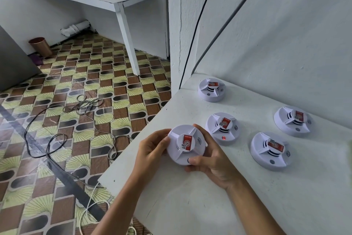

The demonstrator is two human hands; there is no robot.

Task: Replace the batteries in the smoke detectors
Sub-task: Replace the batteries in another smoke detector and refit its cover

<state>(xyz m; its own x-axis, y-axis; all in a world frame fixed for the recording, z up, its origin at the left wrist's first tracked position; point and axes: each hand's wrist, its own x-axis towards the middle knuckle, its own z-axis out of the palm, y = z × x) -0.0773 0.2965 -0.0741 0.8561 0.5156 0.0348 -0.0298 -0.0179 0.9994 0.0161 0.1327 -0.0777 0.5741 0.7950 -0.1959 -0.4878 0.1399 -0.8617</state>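
Both hands hold one round white plastic smoke detector [185, 145] between them, just above the near left corner of the white painted desk [190, 206]. The left hand [152, 151] curls around its left rim, fingertips pressed to the edge. The right hand [211, 160] wraps the right and lower rim, with the thumb laid across the front edge and a finger reaching over the top edge. The detector faces up at the camera, its raised centre cap bearing a red and white sticker with a small printed code.

Four more white detectors of the same kind rest on the desk beyond and to the right of the hands. The nearest one [222, 129] sits just beyond the right hand's fingers, close to but apart from the held unit, and shows a small red light on its lower rim. Another detector [270, 151] lies to the right of the right hand. A third detector [293, 121] lies farther right and beyond, near the white wall. The fourth detector [211, 90] lies well beyond the hands, near the desk's far corner.

To the left of the left hand, below the desk edge, a patterned brown and green tiled floor [76, 120] carries loose dark and white cables [57, 139].
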